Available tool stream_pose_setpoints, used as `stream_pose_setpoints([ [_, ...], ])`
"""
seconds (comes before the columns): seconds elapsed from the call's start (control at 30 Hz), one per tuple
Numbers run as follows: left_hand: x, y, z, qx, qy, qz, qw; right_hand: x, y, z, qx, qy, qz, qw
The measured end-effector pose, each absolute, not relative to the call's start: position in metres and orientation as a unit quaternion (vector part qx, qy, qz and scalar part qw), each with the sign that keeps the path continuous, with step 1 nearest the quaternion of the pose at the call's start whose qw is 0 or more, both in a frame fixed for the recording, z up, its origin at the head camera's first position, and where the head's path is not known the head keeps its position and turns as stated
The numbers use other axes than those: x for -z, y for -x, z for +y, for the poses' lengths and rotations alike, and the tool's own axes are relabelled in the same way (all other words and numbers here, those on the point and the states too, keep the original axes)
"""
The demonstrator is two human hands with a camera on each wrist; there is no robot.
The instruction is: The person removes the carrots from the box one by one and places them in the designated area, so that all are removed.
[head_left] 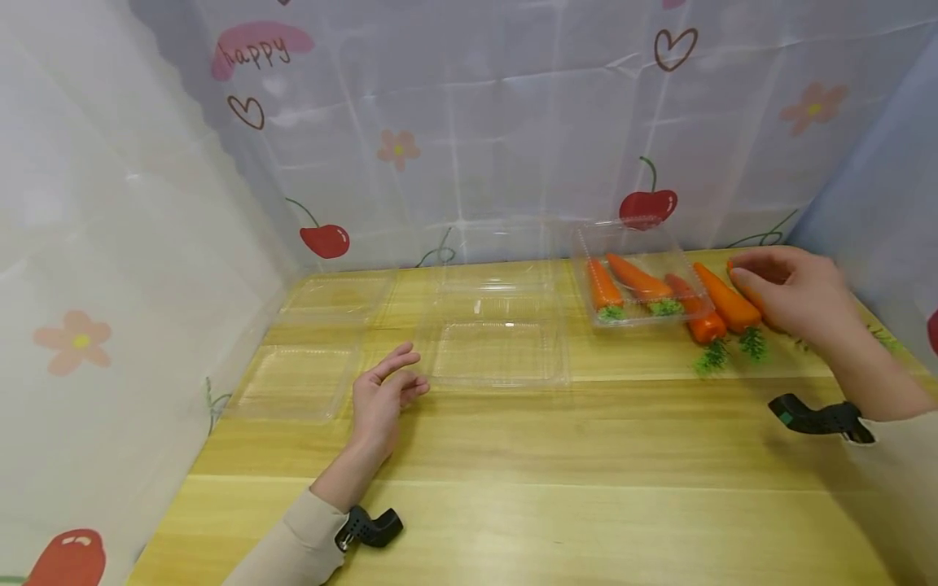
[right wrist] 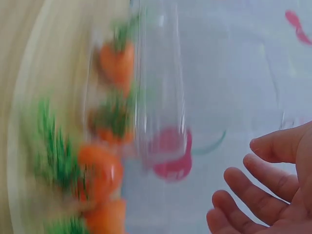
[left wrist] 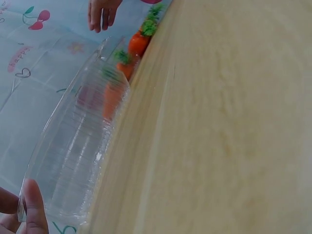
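Observation:
My left hand (head_left: 383, 399) is at the left front corner of the middle clear plastic box (head_left: 506, 381), its fingers loosely bent. In the left wrist view the fingers (left wrist: 35, 207) overlap that box's rim; whether they touch it I cannot tell. My right hand (head_left: 795, 293) is over the rightmost carrot (head_left: 735, 275), which it partly hides. The right wrist view shows that hand's fingers (right wrist: 258, 195) loosely spread, with nothing between them. Two carrots (head_left: 637, 281) lie in the right clear box (head_left: 623, 321). More carrots (head_left: 725, 301) with green tops lie to its right.
Another clear box (head_left: 293, 411) stands at the left of the wooden table (head_left: 557, 496), its lid (head_left: 337, 297) folded back. The middle box's lid (head_left: 498, 285) stands against the back. Printed cloth walls (head_left: 506, 122) enclose the back and sides.

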State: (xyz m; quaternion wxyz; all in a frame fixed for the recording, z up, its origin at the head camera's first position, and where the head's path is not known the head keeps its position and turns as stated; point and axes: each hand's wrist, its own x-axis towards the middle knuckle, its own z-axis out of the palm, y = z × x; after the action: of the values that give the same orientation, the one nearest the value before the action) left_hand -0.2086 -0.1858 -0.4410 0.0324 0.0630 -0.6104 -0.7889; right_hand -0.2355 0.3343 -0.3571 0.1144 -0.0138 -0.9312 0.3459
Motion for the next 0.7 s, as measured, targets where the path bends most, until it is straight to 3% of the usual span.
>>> stream_pose_setpoints([
  [0.4, 0.440, 0.202, -0.187, 0.784, -0.067, -0.616, 0.029, 0.367, 0.214, 0.249, -0.417, -0.092, -0.902, 0.057],
  [0.7, 0.438, 0.198, -0.188, 0.782, -0.073, -0.618, 0.026, 0.393, 0.219, 0.188, -0.491, -0.152, -0.855, -0.066],
])
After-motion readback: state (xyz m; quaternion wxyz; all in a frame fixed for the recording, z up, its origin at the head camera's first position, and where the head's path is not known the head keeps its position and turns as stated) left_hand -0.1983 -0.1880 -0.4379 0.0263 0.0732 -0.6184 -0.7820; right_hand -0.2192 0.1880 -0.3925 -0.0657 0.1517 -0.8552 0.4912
